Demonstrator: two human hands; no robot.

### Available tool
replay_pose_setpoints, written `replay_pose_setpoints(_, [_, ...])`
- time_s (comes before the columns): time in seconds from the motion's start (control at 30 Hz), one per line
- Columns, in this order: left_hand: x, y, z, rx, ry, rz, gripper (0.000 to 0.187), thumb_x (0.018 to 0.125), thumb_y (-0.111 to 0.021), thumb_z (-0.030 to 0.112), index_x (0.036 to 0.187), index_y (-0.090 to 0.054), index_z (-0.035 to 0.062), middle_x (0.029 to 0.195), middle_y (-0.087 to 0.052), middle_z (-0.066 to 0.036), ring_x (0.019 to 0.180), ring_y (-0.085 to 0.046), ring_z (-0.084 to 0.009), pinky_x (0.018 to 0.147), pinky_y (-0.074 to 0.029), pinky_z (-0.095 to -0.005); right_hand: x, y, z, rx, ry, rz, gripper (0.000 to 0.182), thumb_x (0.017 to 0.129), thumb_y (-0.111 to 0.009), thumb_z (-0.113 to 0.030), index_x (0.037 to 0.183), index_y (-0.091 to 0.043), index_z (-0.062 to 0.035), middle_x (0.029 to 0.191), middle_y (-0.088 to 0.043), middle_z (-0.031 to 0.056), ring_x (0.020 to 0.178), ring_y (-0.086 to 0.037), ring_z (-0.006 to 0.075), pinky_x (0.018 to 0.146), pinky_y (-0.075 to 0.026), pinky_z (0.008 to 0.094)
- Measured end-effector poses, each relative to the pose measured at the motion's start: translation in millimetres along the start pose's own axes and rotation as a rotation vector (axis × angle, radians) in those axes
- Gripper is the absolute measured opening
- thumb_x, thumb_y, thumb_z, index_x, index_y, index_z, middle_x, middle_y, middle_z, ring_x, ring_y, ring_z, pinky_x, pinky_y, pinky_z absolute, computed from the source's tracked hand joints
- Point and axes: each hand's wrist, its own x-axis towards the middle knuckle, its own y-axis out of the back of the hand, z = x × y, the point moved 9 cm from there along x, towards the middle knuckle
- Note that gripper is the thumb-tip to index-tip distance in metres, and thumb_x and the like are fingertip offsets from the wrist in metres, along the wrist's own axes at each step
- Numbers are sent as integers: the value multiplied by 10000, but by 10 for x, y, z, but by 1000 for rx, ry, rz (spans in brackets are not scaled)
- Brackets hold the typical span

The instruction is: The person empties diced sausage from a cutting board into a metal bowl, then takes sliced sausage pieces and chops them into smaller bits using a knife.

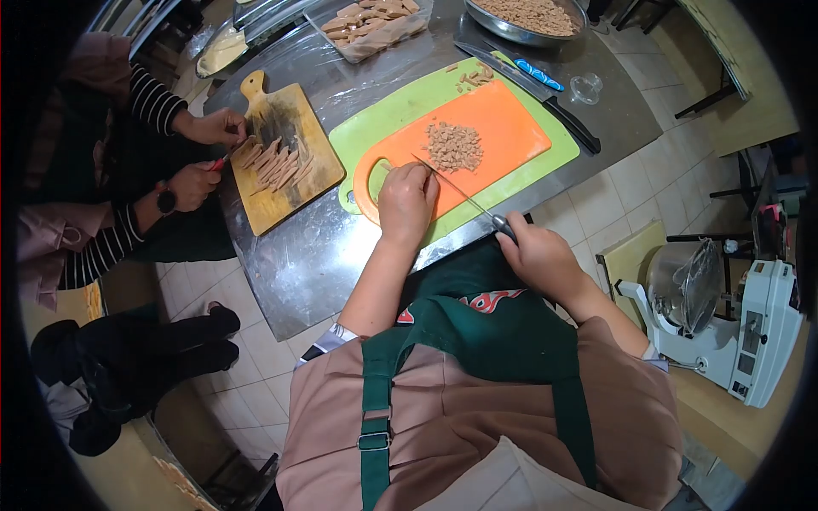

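My right hand (542, 260) is closed round the dark handle of a kitchen knife (467, 199). Its blade slants up and left over the near edge of an orange cutting board (511, 119). My left hand (407, 200) rests by the blade near the board's handle hole, fingers curled down; whatever they hold is hidden. Just beyond the blade lies a heap of finely chopped brown pieces (454, 146), sausage-like in look. Under the orange board is a larger green cutting board (362, 126), with a few brown scraps (474, 79) at its far end.
A second knife (545, 95) and a blue-handled tool (539, 74) lie at the right. Behind stand a plastic tub of brown pieces (349, 49) and a metal bowl (530, 36). At left, a co-worker's hands work over a wooden board (298, 102) with brown strips. A mixer (716, 328) stands right.
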Motion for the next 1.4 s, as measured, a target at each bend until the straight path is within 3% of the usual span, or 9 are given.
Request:
replay_pose_setpoints(0.37, [5, -11, -89, -17, 100, -61, 68, 716, -636, 50, 716, -591, -1, 731, -589, -141, 697, -558, -323, 647, -456, -404, -139, -148, 252, 195, -70, -83, 247, 893, -494, -244, 980, -436, -21, 685, -594, 229, 643, -578, 412, 585, -439, 501])
replay_pose_setpoints(0.5, [1, -16, -86, -53, 77, -65, 52, 715, -630, 45, 712, -613, -4, 752, -606, -137, 705, -568, -321, 661, -462, -400, -115, -58, 230, 189, -53, -15, 252, 894, -493, -249, 992, -440, -24, 688, -596, 223, 645, -576, 412, 577, -438, 494])
replay_pose_setpoints(0.8, [5, 0, -65, -23, 61, -37, 55, 692, -623, 47, 692, -609, -7, 752, -610, -126, 719, -569, -302, 670, -463, -385, -115, 8, 62, 84, -42, -69, 249, 890, -498, -254, 980, -450, -26, 691, -599, 210, 648, -588, 384, 585, -451, 498])
replay_pose_setpoints(1.07, [6, -31, -130, -25, 117, -82, 74, 693, -625, 47, 671, -579, -7, 729, -601, -134, 708, -563, -306, 661, -453, -390, 123, -195, 102, 205, -23, -69, 249, 899, -482, -243, 974, -437, -10, 733, -598, 251, 692, -576, 436, 624, -446, 509])
replay_pose_setpoints(1.17, [23, 22, -100, -40, 126, -41, 76, 709, -632, 50, 713, -577, -3, 703, -593, -137, 685, -564, -310, 636, -448, -395, -45, -155, 210, 262, -119, -202, 254, 905, -473, -251, 984, -439, -12, 761, -594, 268, 733, -574, 441, 647, -441, 499])
replay_pose_setpoints(1.27, [42, 49, -160, -118, 234, -70, 93, 738, -639, 59, 761, -574, -4, 707, -604, -136, 683, -589, -298, 623, -461, -378, -77, -161, 287, 430, -107, -184, 262, 909, -466, -256, 998, -446, -11, 772, -591, 280, 768, -567, 450, 672, -434, 493])
replay_pose_setpoints(1.4, [87, 102, -169, -215, 306, -208, 101, 816, -586, 88, 860, -591, -4, 783, -641, -142, 700, -626, -270, 638, -483, -340, 37, -100, 367, 412, -124, -127, 275, 909, -466, -264, 1012, -450, -10, 792, -590, 290, 804, -562, 456, 697, -434, 487])
